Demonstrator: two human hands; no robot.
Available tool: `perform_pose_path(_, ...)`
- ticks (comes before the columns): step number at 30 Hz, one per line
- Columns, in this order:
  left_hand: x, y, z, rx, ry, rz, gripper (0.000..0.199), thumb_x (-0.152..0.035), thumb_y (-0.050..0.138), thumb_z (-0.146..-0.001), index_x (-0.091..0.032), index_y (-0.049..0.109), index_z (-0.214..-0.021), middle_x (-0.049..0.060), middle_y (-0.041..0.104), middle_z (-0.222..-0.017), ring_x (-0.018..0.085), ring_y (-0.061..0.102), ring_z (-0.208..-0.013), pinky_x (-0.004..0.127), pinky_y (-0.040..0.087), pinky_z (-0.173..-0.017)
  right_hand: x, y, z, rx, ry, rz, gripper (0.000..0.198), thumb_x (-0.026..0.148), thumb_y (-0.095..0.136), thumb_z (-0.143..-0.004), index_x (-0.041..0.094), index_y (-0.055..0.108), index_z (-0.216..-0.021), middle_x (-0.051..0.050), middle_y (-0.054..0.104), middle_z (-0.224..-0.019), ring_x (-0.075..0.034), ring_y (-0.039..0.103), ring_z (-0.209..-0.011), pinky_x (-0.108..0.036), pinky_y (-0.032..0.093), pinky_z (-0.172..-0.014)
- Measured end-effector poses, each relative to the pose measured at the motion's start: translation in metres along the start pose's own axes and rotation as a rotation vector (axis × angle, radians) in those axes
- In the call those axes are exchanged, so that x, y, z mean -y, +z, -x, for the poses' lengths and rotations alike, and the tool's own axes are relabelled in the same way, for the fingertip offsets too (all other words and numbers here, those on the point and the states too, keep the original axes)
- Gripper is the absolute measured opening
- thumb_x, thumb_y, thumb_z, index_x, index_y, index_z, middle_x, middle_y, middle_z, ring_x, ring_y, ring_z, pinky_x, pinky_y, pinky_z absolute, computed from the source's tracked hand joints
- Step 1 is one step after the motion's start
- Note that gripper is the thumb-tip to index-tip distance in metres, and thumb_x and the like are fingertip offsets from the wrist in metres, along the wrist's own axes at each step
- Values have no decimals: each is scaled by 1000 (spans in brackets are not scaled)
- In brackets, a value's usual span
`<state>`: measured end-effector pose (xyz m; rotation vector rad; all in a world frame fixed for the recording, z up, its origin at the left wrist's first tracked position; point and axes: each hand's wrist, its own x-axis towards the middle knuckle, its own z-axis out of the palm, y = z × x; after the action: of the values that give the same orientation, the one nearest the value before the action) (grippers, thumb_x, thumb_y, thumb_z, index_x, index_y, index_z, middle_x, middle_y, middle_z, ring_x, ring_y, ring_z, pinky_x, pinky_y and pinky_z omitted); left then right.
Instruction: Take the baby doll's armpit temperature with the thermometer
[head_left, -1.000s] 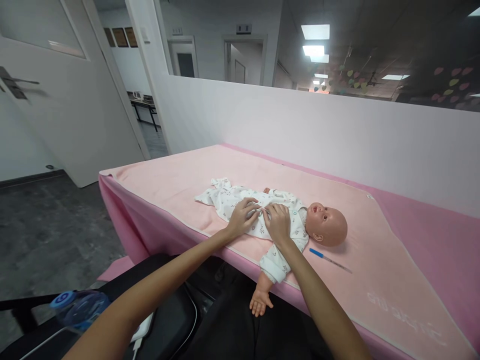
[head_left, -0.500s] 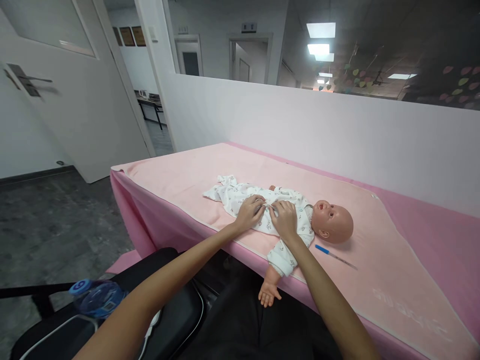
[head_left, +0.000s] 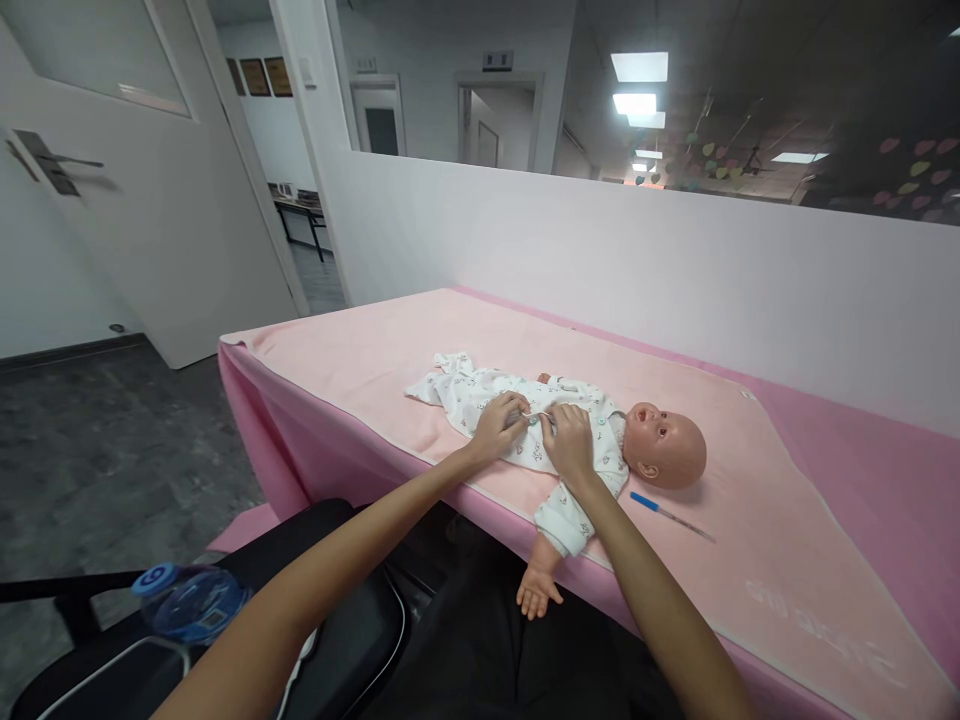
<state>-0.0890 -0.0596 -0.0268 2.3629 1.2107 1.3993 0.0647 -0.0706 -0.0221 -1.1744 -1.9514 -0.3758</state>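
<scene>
A baby doll (head_left: 667, 445) lies on its back with its head to the right, dressed in a white patterned baby romper (head_left: 536, 455). My left hand (head_left: 496, 425) rests on the front of the romper, fingers curled and pinching its cloth. Close by on the right, my right hand (head_left: 570, 438) also pinches the front. Between my fingertips a thin white edge or strip of the romper is stretched, with a small button just below it. The doll's near arm (head_left: 541, 575) hangs past the table's front edge. My fingertips are partly hidden.
A thermometer-like stick with a blue end (head_left: 645, 502) lies beside the doll's head. Pink cloth (head_left: 360, 350) covers the table, and a low white wall (head_left: 637, 260) runs behind it. On a black chair (head_left: 352, 610) at left lies a water bottle (head_left: 191, 603).
My fingertips have drawn slightly apart, and the white strip and a button now show between them. The doll has stayed in place.
</scene>
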Motion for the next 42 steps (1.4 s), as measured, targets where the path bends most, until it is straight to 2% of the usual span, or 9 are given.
perform_pose_path(6, -3, -19, -3, 167, 67, -41, 23, -38, 46, -82, -20, 58, -87, 5, 58, -96, 19, 53, -91, 32, 41, -84, 0, 1, 1, -85, 70, -96, 17, 23, 43, -85, 19, 54, -73, -4, 59, -71, -17, 51, -72, -29, 36, -70)
perform_pose_path(14, 2, -53, -15, 329, -163, 124, 35, -49, 48, -79, -18, 63, -71, 2, 62, -75, 17, 56, -71, 26, 44, -63, 4, -5, -2, -84, 133, -69, 25, 23, 40, -87, 19, 51, -64, -2, 55, -63, -16, 47, -66, -28, 34, -68)
perform_pose_path(21, 8, -34, -12, 25, -129, -122, 31, -45, 48, -79, -19, 58, -66, 3, 62, -77, 18, 54, -76, 31, 43, -70, 2, 0, -2, -131, 174, 93, 24, 25, 40, -87, 19, 55, -70, -4, 54, -68, -19, 46, -72, -33, 30, -70)
perform_pose_path(25, 12, -21, -12, -58, -141, -181, 19, -35, 49, -77, -19, 54, -68, 3, 60, -79, 19, 55, -77, 32, 43, -70, 1, -2, -4, -199, 185, 66, 20, 25, 42, -87, 19, 57, -76, -6, 55, -73, -19, 45, -74, -33, 31, -69)
perform_pose_path(28, 14, -20, -16, -79, -220, -147, 7, -26, 50, -73, -19, 52, -76, 2, 58, -80, 17, 56, -75, 30, 43, -66, 4, -16, -6, -276, 177, -50, 19, 25, 41, -88, 19, 58, -81, -6, 57, -79, -18, 48, -79, -32, 34, -73)
perform_pose_path(30, 11, -22, -20, -116, -263, -159, 13, -19, 51, -70, -19, 52, -83, 2, 58, -86, 18, 56, -78, 31, 43, -67, 7, -33, -4, -332, 160, -135, 19, 25, 41, -88, 19, 58, -82, -6, 58, -82, -18, 50, -82, -32, 36, -76)
perform_pose_path(34, -14, -18, -32, -194, -60, -219, 19, -10, 44, -73, -20, 53, -86, 3, 58, -91, 20, 53, -90, 36, 40, -80, 3, -82, 24, -247, 141, -213, 16, 24, 43, -86, 21, 58, -80, -3, 61, -78, -16, 54, -76, -31, 38, -75)
perform_pose_path(38, -48, 15, -44, -130, 196, -171, 17, -10, 41, -78, -21, 53, -83, 2, 60, -88, 18, 53, -89, 33, 39, -80, -29, -120, 84, -58, 307, -51, 17, 31, 45, -84, 23, 59, -79, -5, 64, -76, -19, 57, -75, -33, 40, -70)
perform_pose_path(42, -69, 57, -55, -151, 157, -87, 18, -9, 42, -78, -21, 52, -86, 1, 60, -87, 16, 53, -85, 32, 38, -80, -72, -136, 144, 50, 444, 277, 24, 34, 41, -82, 21, 61, -81, -10, 65, -84, -25, 57, -79, -37, 41, -68)
